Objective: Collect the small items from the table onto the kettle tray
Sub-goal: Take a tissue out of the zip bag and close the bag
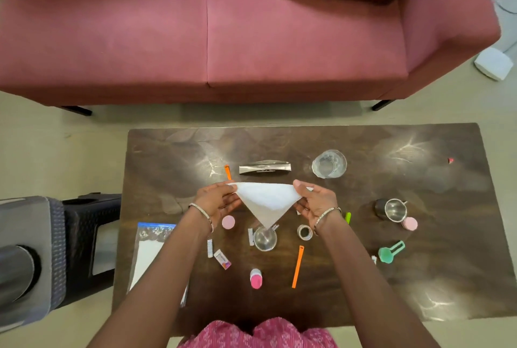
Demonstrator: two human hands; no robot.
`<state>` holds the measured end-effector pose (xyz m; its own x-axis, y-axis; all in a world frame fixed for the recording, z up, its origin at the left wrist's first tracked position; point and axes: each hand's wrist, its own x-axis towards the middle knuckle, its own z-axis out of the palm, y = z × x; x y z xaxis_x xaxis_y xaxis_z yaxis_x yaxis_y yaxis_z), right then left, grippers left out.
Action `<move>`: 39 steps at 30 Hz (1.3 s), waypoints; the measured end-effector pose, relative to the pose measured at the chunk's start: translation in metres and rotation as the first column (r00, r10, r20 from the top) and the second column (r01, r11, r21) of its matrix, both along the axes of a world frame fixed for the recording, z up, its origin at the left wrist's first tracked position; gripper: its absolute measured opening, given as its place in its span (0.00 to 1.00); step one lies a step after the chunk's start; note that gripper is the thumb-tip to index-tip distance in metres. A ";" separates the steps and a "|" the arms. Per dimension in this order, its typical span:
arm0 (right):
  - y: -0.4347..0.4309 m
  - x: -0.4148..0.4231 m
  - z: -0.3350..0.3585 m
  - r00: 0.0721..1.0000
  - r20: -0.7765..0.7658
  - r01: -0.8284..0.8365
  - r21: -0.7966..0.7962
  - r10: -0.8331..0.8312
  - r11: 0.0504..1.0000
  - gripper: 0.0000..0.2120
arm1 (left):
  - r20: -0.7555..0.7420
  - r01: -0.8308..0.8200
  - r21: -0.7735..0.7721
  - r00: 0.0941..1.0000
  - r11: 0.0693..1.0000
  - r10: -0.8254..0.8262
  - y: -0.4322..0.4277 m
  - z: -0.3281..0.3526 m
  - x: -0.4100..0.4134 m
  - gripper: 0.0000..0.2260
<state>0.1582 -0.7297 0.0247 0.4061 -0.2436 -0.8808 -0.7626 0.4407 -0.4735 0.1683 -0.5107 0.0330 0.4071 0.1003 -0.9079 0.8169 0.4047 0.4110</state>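
Above the middle of the dark wooden table (419, 277), my left hand (216, 202) and my right hand (314, 202) each pinch a corner of a white napkin (265, 202) folded into a triangle, its tip hanging down. Small items lie scattered below: a pink cap (228, 222), a small steel cup (265, 238), a tape roll (305, 232), a long orange strip (297, 266), a pink-capped bottle (256, 278), a small sachet (222, 259) and a green scoop (390, 252). No kettle tray is in view.
A glass tumbler (329, 163) and a silver foil packet (265, 167) lie farther back. A steel mug (391, 209) stands right beside a pink lid (409, 223). A zip bag (148, 255) hangs over the table's left edge. A pink sofa (223, 25) stands beyond; a dark stool (89, 235) is left.
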 end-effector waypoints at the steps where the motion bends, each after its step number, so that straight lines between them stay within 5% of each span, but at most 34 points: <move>1: -0.001 0.009 -0.008 0.999 -0.001 0.033 -0.001 -0.033 0.999 0.07 | -0.030 -0.031 -0.013 0.999 0.999 0.030 -0.003 -0.008 0.008 0.05; 10: 0.000 0.076 -0.072 0.988 -0.090 0.130 0.032 -0.127 0.991 0.09 | -0.170 -0.150 0.009 0.974 0.989 0.149 -0.016 -0.082 0.061 0.04; 25: -0.006 0.083 -0.143 0.937 -0.274 0.253 0.101 -0.218 0.962 0.08 | -0.269 -0.062 0.134 0.958 0.989 0.096 -0.021 -0.156 0.078 0.07; 39: -0.009 0.075 -0.148 0.954 -0.243 0.185 0.021 -0.174 0.983 0.06 | -0.080 0.104 0.407 0.994 0.907 -0.078 -0.014 -0.172 0.061 0.08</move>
